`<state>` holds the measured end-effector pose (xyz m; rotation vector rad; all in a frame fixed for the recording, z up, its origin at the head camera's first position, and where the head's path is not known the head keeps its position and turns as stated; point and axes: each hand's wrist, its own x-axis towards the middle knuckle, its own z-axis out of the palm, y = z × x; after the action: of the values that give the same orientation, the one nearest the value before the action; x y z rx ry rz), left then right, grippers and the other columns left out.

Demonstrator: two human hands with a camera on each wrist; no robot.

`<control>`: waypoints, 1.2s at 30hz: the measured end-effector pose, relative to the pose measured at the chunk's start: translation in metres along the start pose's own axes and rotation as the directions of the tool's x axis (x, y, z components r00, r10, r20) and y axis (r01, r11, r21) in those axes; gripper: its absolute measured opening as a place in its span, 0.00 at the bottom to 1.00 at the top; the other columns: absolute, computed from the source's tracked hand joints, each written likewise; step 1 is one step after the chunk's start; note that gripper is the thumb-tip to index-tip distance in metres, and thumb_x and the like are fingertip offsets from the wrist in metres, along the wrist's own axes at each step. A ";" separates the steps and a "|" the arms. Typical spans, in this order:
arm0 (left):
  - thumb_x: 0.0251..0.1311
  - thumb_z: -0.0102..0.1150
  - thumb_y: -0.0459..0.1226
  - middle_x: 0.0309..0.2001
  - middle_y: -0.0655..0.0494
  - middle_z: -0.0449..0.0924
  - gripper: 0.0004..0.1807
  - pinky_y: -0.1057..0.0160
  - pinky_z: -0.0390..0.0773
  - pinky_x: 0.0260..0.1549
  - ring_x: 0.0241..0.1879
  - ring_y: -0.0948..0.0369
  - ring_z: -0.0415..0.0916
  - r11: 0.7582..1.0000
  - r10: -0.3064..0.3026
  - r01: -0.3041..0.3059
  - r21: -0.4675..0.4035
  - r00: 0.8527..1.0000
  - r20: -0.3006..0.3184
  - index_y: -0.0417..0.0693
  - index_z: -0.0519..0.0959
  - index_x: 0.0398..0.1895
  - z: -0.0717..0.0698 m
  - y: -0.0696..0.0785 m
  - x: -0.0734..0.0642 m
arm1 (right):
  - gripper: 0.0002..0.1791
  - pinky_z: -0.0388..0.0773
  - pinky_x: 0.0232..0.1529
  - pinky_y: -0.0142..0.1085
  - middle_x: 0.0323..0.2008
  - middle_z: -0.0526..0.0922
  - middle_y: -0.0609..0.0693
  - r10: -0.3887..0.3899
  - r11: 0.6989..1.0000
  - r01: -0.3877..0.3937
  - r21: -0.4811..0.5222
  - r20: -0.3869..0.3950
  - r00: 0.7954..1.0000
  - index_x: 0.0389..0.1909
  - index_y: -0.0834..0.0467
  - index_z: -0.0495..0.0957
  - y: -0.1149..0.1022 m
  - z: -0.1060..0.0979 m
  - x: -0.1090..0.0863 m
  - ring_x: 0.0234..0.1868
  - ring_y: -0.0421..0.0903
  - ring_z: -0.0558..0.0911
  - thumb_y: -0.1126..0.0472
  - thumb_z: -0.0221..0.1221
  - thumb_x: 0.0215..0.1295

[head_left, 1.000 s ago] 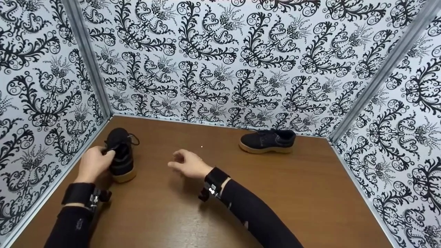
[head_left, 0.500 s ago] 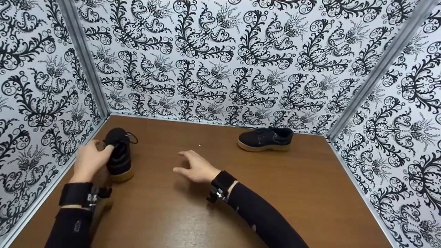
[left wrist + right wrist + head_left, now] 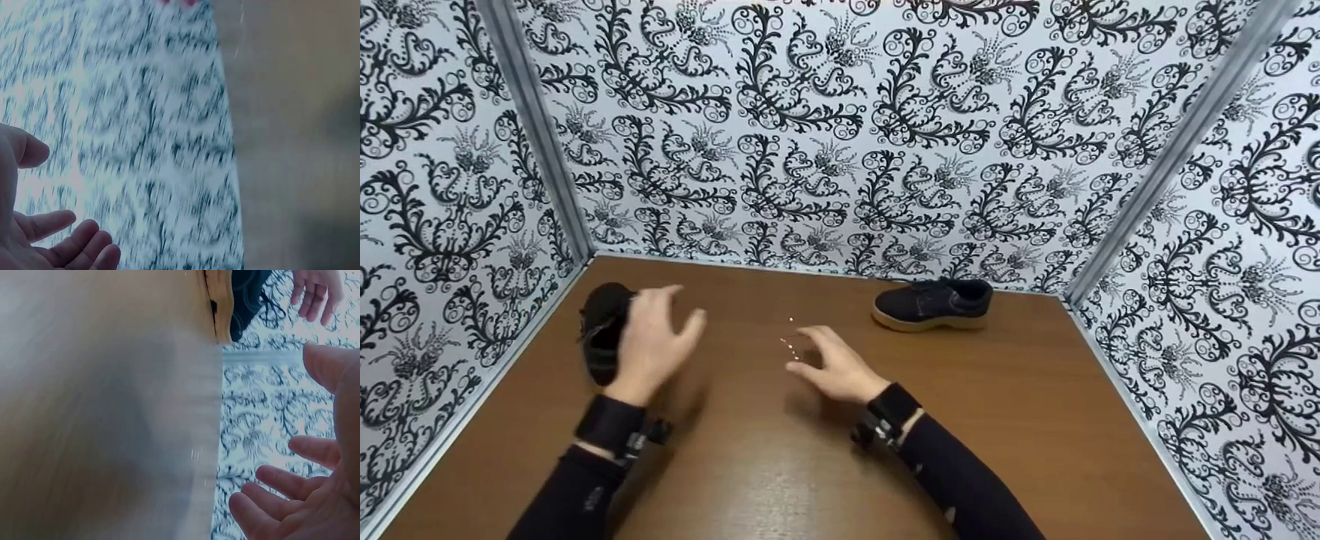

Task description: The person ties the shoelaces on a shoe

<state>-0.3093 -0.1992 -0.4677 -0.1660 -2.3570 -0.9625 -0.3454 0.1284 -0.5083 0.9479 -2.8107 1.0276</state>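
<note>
A dark lace-up shoe (image 3: 601,337) stands at the left of the brown table, its toe toward the back wall. My left hand (image 3: 652,341) hovers beside its right side, overlapping part of it in the head view, fingers spread and holding nothing. The left wrist view shows the same hand (image 3: 39,230) with fingers loosely extended. Over the middle of the table is my right hand (image 3: 840,367), thumb apart from the fingers and nothing between them. The matching navy shoe (image 3: 934,306) with a tan sole lies sideways near the back wall, right of centre.
Patterned black-and-white walls (image 3: 795,150) enclose the table (image 3: 780,465) at the back and both sides. Grey metal posts (image 3: 540,135) run up the back corners. A black camera strap (image 3: 611,424) sits on each wrist.
My left hand has let go of the left shoe and moved to the right. That shoe now leans or is turned slightly differently. My right hand has shifted right, its fingers opening out.
</note>
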 end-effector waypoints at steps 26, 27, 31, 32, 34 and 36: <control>0.71 0.72 0.56 0.65 0.36 0.76 0.44 0.42 0.82 0.61 0.59 0.45 0.77 0.991 -0.020 0.065 -0.118 0.938 0.346 0.35 0.72 0.77 0.134 0.062 -0.028 | 0.39 0.62 0.82 0.59 0.77 0.71 0.65 0.117 0.991 -0.128 -0.033 -0.232 0.966 0.80 0.63 0.71 0.083 -0.082 -0.058 0.80 0.63 0.68 0.46 0.70 0.78; 0.71 0.71 0.57 0.64 0.36 0.76 0.44 0.42 0.83 0.60 0.59 0.46 0.77 0.990 -0.018 0.065 -0.121 0.935 0.354 0.35 0.71 0.77 0.137 0.065 -0.029 | 0.39 0.62 0.82 0.59 0.77 0.71 0.64 0.134 0.988 -0.147 -0.036 -0.236 0.962 0.80 0.62 0.71 0.087 -0.085 -0.059 0.80 0.63 0.67 0.46 0.70 0.78; 0.71 0.72 0.56 0.65 0.35 0.76 0.44 0.41 0.82 0.63 0.61 0.44 0.78 0.989 0.019 0.037 -0.146 0.932 0.363 0.35 0.72 0.76 0.145 0.075 -0.031 | 0.39 0.61 0.82 0.59 0.77 0.70 0.65 0.180 0.980 -0.197 -0.037 -0.269 0.946 0.79 0.64 0.71 0.103 -0.099 -0.063 0.80 0.64 0.67 0.47 0.69 0.78; 0.71 0.72 0.56 0.65 0.36 0.76 0.43 0.41 0.82 0.63 0.61 0.43 0.78 0.988 0.028 0.031 -0.154 0.931 0.363 0.35 0.72 0.76 0.147 0.077 -0.031 | 0.38 0.61 0.82 0.59 0.77 0.70 0.66 0.186 0.978 -0.205 -0.040 -0.283 0.941 0.78 0.64 0.72 0.108 -0.102 -0.064 0.80 0.64 0.67 0.47 0.69 0.78; 0.71 0.72 0.56 0.65 0.36 0.76 0.42 0.41 0.80 0.65 0.64 0.42 0.78 0.986 0.046 0.015 -0.164 0.930 0.364 0.35 0.73 0.75 0.150 0.080 -0.032 | 0.36 0.62 0.82 0.60 0.75 0.71 0.66 0.181 0.976 -0.210 -0.057 -0.323 0.929 0.77 0.65 0.74 0.117 -0.110 -0.066 0.79 0.64 0.68 0.48 0.70 0.78; 0.71 0.71 0.56 0.66 0.36 0.76 0.43 0.41 0.79 0.67 0.66 0.41 0.78 0.986 0.057 0.006 -0.167 0.927 0.371 0.34 0.72 0.75 0.154 0.083 -0.032 | 0.34 0.64 0.80 0.61 0.73 0.73 0.67 0.166 0.973 -0.213 -0.090 -0.368 0.915 0.74 0.65 0.75 0.128 -0.118 -0.067 0.76 0.66 0.70 0.50 0.70 0.77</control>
<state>-0.3290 -0.0319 -0.5233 -0.4844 -2.6058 -1.2033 -0.3831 0.3115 -0.5042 0.4258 -2.6529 0.9103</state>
